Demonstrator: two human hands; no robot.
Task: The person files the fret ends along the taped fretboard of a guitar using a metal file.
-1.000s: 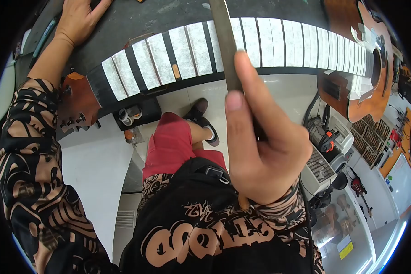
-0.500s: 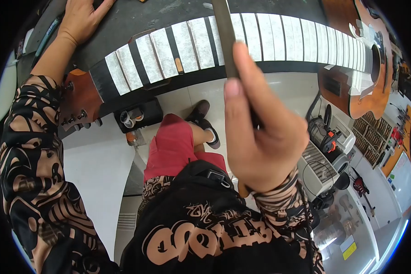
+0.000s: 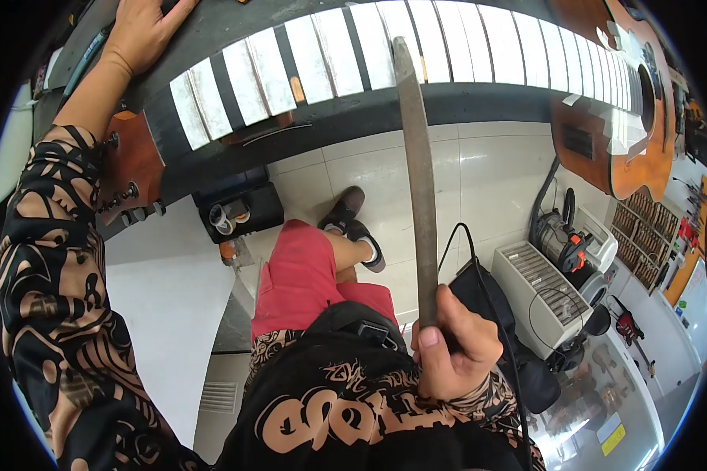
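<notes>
My right hand (image 3: pixel 459 345) pinches the lower end of a long flat metal file (image 3: pixel 418 173), low in front of my shirt. The far tip of the file overlaps the taped fretboard (image 3: pixel 334 55) in view; whether it touches cannot be told. White strips cover the fretboard between its frets. My left hand (image 3: pixel 143 35) lies with fingers apart at the top left, above the guitar's headstock (image 3: pixel 132 165); its fingertips are cut off by the frame. The guitar body (image 3: pixel 605 149) is at the right, with tape by the soundhole.
A dark workbench (image 3: pixel 204 43) lies behind the neck. Beneath it are a black tray (image 3: pixel 263 208) with small containers and the tiled floor (image 3: pixel 385 157). At right stand a grey slotted box (image 3: pixel 538 290), a machine with orange parts (image 3: pixel 565 243) and a rack (image 3: pixel 644 235).
My right hand has drawn back toward my body with the file, so more of the file shows. My left hand stays at the top left. The neck appears slightly higher in view.
</notes>
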